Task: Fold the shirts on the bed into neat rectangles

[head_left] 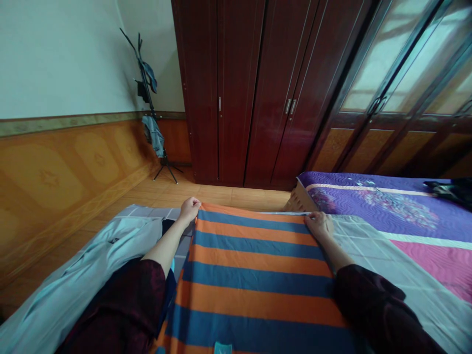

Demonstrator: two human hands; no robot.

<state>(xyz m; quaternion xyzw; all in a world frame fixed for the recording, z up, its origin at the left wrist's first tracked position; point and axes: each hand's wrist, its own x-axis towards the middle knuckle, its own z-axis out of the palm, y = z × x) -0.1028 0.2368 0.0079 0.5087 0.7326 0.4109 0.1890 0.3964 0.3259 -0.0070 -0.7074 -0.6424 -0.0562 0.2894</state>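
Note:
An orange and blue striped cloth point(254, 275) lies spread out in front of me, its near end running out of view at the bottom. My left hand point(190, 209) pinches its far left corner, fingers closed. At the far right corner, my right hand point(319, 226) is closed on the cloth's edge. The fabric looks stretched fairly flat between the two hands, with slight wrinkles. A small teal object point(223, 348) shows at the bottom edge, cut off by the frame; I cannot tell what it is.
Pale clothing point(110, 250) lies left on a grey checked sheet point(372, 246). A purple and pink bed cover point(368, 201) is at right. Beyond stand a dark red wardrobe point(254, 98) and a black coat rack point(147, 93) with garments.

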